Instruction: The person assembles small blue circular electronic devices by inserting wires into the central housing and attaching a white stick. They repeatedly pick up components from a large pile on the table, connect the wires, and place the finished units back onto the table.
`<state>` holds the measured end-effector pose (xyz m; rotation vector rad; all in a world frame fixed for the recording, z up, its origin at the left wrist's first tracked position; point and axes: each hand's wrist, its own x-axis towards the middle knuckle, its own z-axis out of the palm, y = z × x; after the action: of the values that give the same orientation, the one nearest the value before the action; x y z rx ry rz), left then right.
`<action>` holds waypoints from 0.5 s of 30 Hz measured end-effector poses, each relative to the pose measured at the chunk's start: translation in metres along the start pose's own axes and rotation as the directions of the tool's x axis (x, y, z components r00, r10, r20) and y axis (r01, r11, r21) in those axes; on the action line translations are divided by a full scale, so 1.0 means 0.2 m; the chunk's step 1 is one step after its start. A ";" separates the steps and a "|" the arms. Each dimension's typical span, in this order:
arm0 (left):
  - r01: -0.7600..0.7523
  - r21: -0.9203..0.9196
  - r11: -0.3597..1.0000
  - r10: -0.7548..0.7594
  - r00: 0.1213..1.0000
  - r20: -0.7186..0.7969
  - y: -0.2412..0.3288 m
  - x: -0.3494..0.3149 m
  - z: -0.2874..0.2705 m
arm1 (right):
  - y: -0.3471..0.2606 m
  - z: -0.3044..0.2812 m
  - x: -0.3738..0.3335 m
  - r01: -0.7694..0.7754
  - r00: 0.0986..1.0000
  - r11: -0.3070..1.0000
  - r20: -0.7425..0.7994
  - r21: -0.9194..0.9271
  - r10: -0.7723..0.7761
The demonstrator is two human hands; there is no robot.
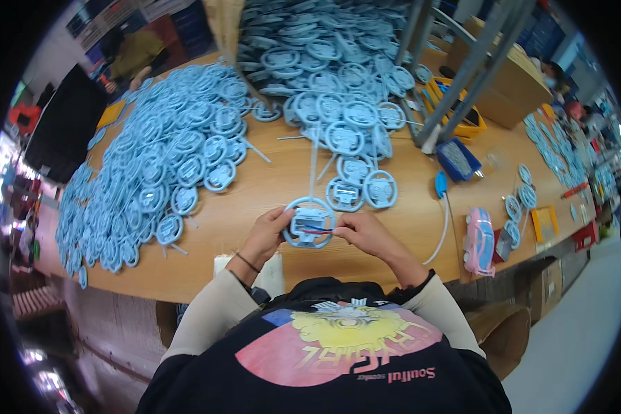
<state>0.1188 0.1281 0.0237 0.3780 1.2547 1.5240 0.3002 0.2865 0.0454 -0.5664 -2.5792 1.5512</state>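
A light blue toy steering wheel (303, 217) with a thin straight stem is held up just above the near edge of the table. My left hand (262, 238) is closed on its left rim, thumb on top. A red and a blue wire (316, 230) run across the middle of the wheel toward the right. My right hand (366, 232) pinches at the wires' right end, by the right rim; the exact contact is hidden by the fingers. Two more such wheels, one of them a loose light blue wheel (380, 190), lie just beyond.
A large wheel pile (186, 141) covers the left, another wheel heap (324, 52) the back. Metal posts (462, 90), a yellow bin (470, 129) and a blue tray (458, 159) stand at right. Nearer are a white cable (446, 228) and a pink toy car (479, 241).
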 end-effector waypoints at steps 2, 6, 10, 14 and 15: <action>-0.003 -0.041 0.999 0.005 0.998 0.061 -0.04 0.01 -0.03 | 0.01 0.01 0.01 0.049 0.998 0.998 -0.027 -0.046 -0.050; 0.111 -0.199 0.974 -0.086 0.988 0.132 -0.03 -0.01 0.01 | 0.00 0.04 0.02 0.038 0.999 0.999 -0.011 0.012 -0.038; 0.194 -0.303 0.933 -0.153 0.976 0.156 -0.06 0.00 0.04 | 0.04 0.06 0.00 -0.014 1.000 1.000 -0.007 0.026 0.014; 0.185 -0.306 0.934 -0.150 0.979 0.137 -0.10 0.01 0.00 | 0.05 0.08 0.01 0.001 1.000 1.000 -0.027 -0.024 -0.001; 0.189 -0.290 0.938 -0.154 0.978 0.138 -0.12 0.02 -0.02 | 0.07 0.10 0.03 0.006 1.000 0.999 -0.029 -0.036 -0.007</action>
<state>0.1280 0.1260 0.0004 0.1475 0.9226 1.4929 0.2937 0.2770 0.0223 -0.5793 -2.5893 1.4865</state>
